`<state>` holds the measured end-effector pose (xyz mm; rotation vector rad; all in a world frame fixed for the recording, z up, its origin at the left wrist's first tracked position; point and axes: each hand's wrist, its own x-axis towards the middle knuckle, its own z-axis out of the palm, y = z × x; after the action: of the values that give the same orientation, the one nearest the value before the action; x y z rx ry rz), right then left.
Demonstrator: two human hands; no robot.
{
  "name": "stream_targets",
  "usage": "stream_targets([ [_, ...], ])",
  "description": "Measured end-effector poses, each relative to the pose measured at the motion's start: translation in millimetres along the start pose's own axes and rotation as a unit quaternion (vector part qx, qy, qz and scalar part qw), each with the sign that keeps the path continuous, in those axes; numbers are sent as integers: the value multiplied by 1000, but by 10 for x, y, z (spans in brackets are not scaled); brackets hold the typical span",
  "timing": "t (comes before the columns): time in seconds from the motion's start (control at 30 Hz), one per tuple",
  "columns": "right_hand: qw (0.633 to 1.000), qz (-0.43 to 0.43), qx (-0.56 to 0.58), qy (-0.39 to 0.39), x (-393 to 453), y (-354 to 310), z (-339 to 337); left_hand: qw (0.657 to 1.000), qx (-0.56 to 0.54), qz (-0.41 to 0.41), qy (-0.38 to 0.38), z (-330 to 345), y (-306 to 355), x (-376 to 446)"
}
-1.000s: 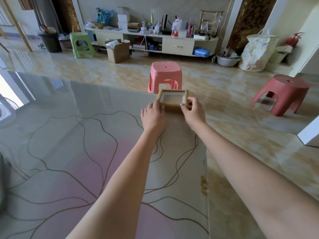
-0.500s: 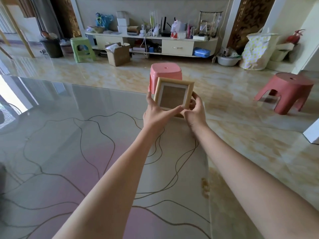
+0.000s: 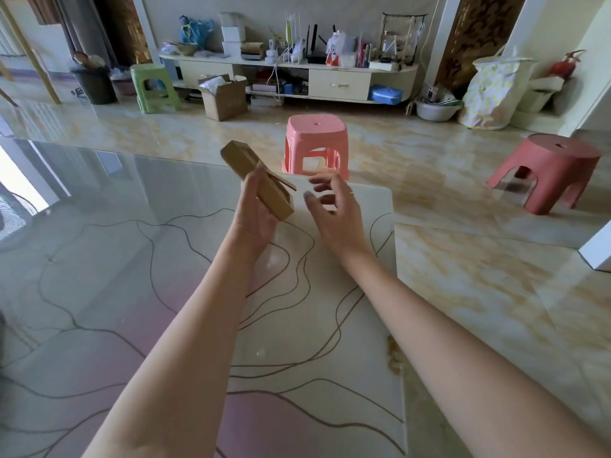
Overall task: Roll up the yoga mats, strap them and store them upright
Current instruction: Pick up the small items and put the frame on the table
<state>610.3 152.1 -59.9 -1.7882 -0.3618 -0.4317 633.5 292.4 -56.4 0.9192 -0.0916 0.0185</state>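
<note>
The yoga mat lay flat and unrolled on the floor, nothing strapped yet. Above its far end the left hand gripped a small wooden frame, while the right hand hovered beside it, fingers spread and empty. Guessing the frame needed setting aside, maybe by the pink stool, before rolling could start.

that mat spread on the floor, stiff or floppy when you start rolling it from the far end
Probably floppy and easy to curl: the mat lies thin and flat with no curled corner in view. It may slide when pushed, since the floor beneath is glossy tile. The wooden frame is off it, held in the left hand; the right hand is free.
</note>
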Motion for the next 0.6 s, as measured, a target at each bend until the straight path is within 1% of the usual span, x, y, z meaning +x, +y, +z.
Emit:
stream_targets([
  [0.1, 997, 41, 1, -72, 62, 23, 23, 998, 41, -19, -52, -14, -31, 4],
  [0.17, 994, 46, -18, -102, 81, 45, 44, 996, 46, -27, -71, -38, -49, -6],
  [0.23, 994, 31, -27, -102, 100, 68, 44, 993, 64, -40, -89, -38, -35, -46],
  [0.3, 996, 18, -32, -76, 107, 82, 28, 991, 89, -31, -98, -17, -34, -77],
  [0.37, 996, -19, -74, -37, 87, 73, 26, 990, 119, -3, -78, 13, -57, -71],
  [0.43, 988, -56, -146, -21, 73, 53, 30, 981, 181, 41, -56, 41, -92, -50],
  [0.5, 975, -47, -214, -16, 83, 17, 20, 963, 261, 63, -14, 58, -135, -32],
  [0.53, 973, -24, -228, -16, 92, -3, 10, 947, 314, 72, 17, 66, -158, -24],
  [0.6, 972, 35, -234, -13, 134, -16, -28, 893, 433, 96, 67, 104, -186, -17],
])
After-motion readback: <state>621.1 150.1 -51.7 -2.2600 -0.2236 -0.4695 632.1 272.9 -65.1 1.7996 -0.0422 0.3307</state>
